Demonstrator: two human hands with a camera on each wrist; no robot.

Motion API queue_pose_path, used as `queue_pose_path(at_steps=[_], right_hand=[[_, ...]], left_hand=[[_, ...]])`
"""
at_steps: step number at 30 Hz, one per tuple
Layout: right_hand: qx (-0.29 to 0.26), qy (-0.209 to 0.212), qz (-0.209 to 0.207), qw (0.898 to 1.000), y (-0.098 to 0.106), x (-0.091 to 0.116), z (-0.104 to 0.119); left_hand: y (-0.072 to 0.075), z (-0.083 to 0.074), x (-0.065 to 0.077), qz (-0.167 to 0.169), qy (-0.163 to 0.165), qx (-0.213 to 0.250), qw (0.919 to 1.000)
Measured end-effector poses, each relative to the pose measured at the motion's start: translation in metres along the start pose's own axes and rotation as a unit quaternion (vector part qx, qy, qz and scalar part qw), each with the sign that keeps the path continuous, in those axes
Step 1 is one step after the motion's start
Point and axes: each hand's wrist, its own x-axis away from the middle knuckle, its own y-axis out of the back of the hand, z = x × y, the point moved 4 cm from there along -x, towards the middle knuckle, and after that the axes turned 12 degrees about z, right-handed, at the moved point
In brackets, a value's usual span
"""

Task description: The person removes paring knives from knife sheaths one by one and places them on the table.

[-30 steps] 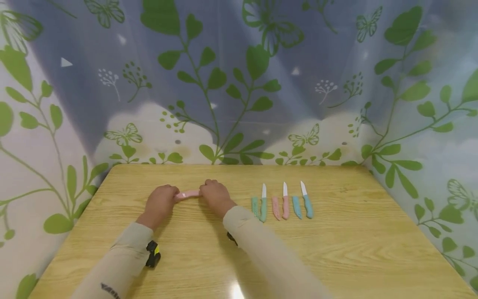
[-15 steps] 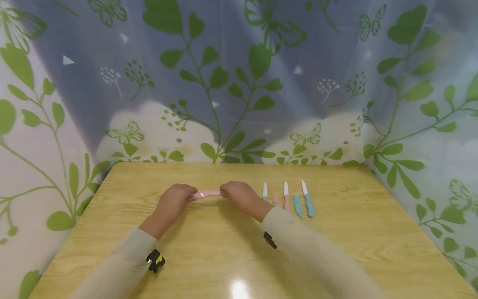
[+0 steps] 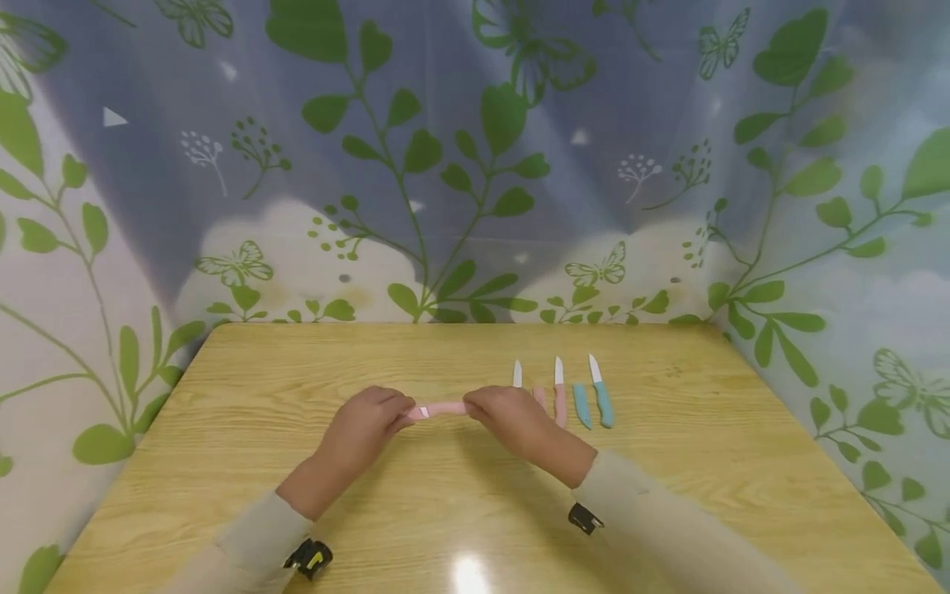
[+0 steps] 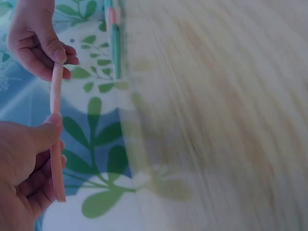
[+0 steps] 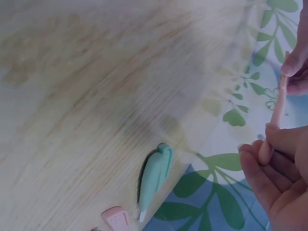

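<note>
Both hands hold a pink paring knife (image 3: 449,407) crosswise above the table, its blade covered by a pink sheath (image 4: 58,178). My left hand (image 3: 364,422) pinches the sheath between thumb and fingers. At the other end, my right hand (image 3: 515,422) grips the tip of the handle (image 5: 278,108). A small white patch shows where sheath and handle meet. Beyond the right hand lie a green knife (image 3: 517,373), mostly hidden in the head view, a second pink knife (image 3: 560,400) with a pink sheath (image 3: 539,396), and a blue knife (image 3: 604,404) beside a blue sheath (image 3: 582,404).
The wood-grain table (image 3: 705,495) reaches back to a leaf-and-butterfly patterned curtain (image 3: 460,165), which also hangs along both sides. The loose knives stand in a row right of centre, white blades towards the curtain.
Both hands have carried the sheathed pink knife to the right and a little nearer to me. The right hand now covers the green knife's handle and sheath in the head view.
</note>
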Motion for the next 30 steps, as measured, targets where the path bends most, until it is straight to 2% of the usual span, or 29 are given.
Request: queue_pose_path(at_steps=[4, 7, 14, 21, 30], right_hand=[[-0.005, 0.000, -0.017, 1.000, 0.004, 0.009, 0.003], [-0.001, -0.004, -0.014, 1.000, 0.003, 0.014, 0.006], [0.021, 0.005, 0.003, 1.000, -0.002, 0.024, 0.015], [0.044, 0.035, -0.009, 0.998, -0.008, 0.030, 0.020], [0.075, 0.029, -0.038, 0.996, -0.014, 0.035, 0.019]], left_hand=[[0.002, -0.009, -0.001, -0.011, -0.008, -0.002, 0.9999], [0.004, -0.015, 0.000, -0.015, -0.011, -0.004, 0.9998], [0.001, -0.026, 0.007, 0.011, -0.012, -0.002, 0.9999], [-0.006, -0.034, 0.010, 0.019, -0.014, 0.009, 0.9997], [-0.010, -0.043, 0.009, 0.028, -0.013, 0.006, 0.9995]])
